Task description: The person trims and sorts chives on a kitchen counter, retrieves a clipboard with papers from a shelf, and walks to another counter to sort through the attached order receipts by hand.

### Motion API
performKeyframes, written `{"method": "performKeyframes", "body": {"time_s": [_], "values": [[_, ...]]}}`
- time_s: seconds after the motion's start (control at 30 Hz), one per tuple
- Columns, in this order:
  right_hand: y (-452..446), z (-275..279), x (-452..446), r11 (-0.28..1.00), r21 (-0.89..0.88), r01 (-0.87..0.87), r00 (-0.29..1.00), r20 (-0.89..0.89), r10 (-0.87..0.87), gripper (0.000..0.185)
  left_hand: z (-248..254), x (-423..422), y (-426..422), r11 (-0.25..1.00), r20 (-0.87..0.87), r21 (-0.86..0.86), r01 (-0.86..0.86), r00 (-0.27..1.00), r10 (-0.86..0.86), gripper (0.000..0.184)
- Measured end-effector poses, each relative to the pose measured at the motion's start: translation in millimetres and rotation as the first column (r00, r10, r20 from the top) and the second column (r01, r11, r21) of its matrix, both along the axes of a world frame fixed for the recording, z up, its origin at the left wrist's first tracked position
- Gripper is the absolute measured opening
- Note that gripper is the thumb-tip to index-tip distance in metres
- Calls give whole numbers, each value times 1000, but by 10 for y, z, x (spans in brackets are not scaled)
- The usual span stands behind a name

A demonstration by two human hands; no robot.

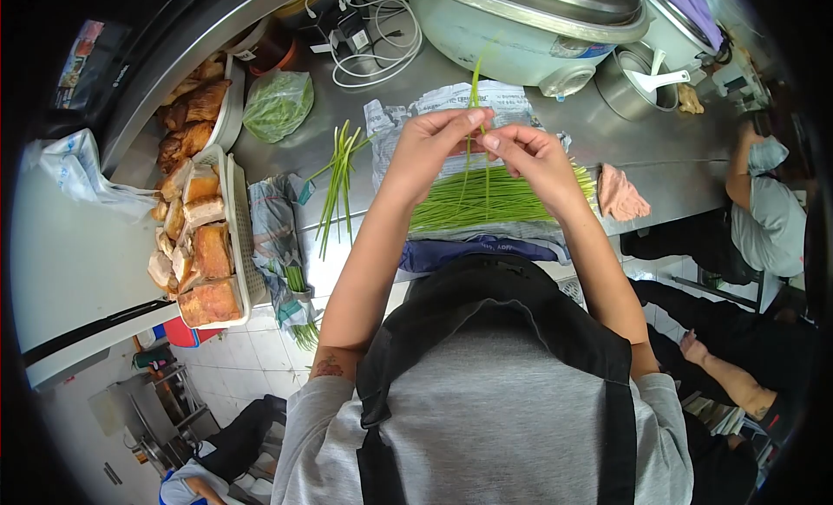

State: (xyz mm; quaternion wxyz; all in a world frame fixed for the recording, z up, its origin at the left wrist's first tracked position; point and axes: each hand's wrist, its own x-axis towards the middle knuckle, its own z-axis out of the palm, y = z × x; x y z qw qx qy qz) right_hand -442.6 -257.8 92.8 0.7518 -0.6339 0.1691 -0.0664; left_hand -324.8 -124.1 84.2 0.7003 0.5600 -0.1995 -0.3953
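My left hand (441, 142) pinches a few thin green chives (475, 81) between thumb and fingertips, with their ends sticking up past the hand. Close beside it, my right hand (533, 158) is also closed in a pinch on the same strands. Some strands hang down below the fingers. Underneath both hands lies a broad pile of long chives (486, 198), spread on newspaper (390, 123). To the left of my left forearm is a smaller loose bunch of green stalks (336, 188).
Trays of browned meat (208, 245) stand at the left, near bagged greens (279, 106) and a newspaper-wrapped bundle (276, 219). A large cooker (512, 36), coiled white cable (382, 67) and metal pot (633, 84) line the back. A pink cloth (620, 193) lies right. Other people (768, 223) are nearby.
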Motion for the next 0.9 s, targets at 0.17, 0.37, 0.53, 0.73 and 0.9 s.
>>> {"method": "performKeyframes", "body": {"time_s": [0.17,0.37,0.53,0.73,0.9], "values": [[2,-133,-61,988,-88,-127,989,-88,119,21,41,65,16,993,-197,-33,-110,975,101,36],[45,-281,-104,980,-91,-177,979,-121,166,25,51,152,61,980,-274,-9,-197,943,187,39],[2,-346,-59,952,265,-151,964,-173,201,29,86,150,80,981,-311,-56,-183,937,157,40],[84,-416,77,876,441,-198,976,10,216,27,174,69,39,980,-330,-111,-164,936,119,42],[141,-306,176,878,437,-195,978,18,208,21,147,86,56,990,-283,-102,-93,957,60,43]]}}
